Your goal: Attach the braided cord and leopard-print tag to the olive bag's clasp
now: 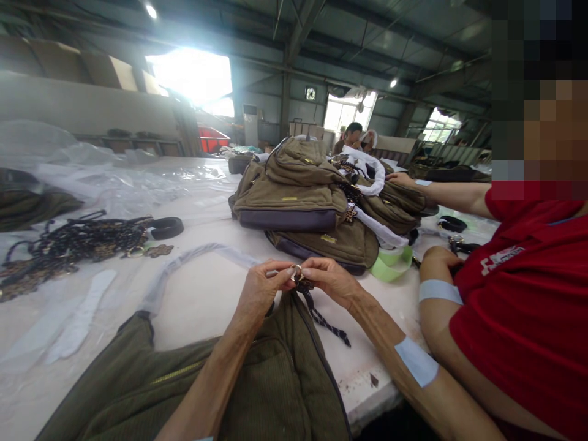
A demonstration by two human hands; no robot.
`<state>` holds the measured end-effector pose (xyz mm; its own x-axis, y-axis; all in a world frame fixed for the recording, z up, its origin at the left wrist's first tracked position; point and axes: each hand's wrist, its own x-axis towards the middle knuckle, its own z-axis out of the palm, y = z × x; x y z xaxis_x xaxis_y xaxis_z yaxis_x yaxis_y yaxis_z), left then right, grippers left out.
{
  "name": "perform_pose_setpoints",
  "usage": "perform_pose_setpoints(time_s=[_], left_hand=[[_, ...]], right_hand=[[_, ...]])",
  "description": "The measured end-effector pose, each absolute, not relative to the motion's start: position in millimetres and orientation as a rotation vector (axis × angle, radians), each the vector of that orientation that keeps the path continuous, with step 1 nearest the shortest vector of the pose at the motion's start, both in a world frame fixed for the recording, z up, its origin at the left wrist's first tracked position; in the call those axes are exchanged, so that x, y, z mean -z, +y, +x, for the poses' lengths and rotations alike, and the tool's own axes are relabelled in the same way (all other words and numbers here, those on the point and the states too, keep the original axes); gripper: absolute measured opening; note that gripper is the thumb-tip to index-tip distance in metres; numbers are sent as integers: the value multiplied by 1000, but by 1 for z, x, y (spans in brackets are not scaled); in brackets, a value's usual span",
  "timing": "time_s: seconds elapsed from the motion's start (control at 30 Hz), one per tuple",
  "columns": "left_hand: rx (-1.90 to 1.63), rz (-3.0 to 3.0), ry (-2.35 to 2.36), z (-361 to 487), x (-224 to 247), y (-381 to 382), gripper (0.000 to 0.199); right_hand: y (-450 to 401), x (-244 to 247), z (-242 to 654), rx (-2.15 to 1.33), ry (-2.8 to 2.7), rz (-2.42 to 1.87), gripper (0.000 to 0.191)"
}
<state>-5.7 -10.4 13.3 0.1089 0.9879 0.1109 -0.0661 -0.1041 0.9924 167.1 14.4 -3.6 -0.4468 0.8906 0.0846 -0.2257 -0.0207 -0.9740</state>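
Pinching a small metal ring with its fingers, the left hand and the right hand meet just above an olive corduroy bag. A dark braided cord hangs from the ring, under the right hand. Past the hands, more green bags sit in a heap on the white tabletop. Left of the hands lies a pile of dark chain straps. Right of them is a co-worker's red shirt.

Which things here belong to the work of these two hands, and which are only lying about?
In use: left hand, right hand, metal ring, braided cord, olive corduroy bag.
Lying about: stacked olive canvas bags, green tape roll, dark cord heap.
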Motion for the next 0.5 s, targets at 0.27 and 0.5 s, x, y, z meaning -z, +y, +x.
perform_pose_setpoints(time_s=[0.27, 0.5], left_hand=[[-1272, 1332, 1029, -5, -11, -9, 26], [-1335, 1417, 1144, -5, -9, -10, 14]], right_hand=[[15, 6, 167, -1890, -1221, -670, 31], [17, 12, 162, -1864, -1263, -676, 38]])
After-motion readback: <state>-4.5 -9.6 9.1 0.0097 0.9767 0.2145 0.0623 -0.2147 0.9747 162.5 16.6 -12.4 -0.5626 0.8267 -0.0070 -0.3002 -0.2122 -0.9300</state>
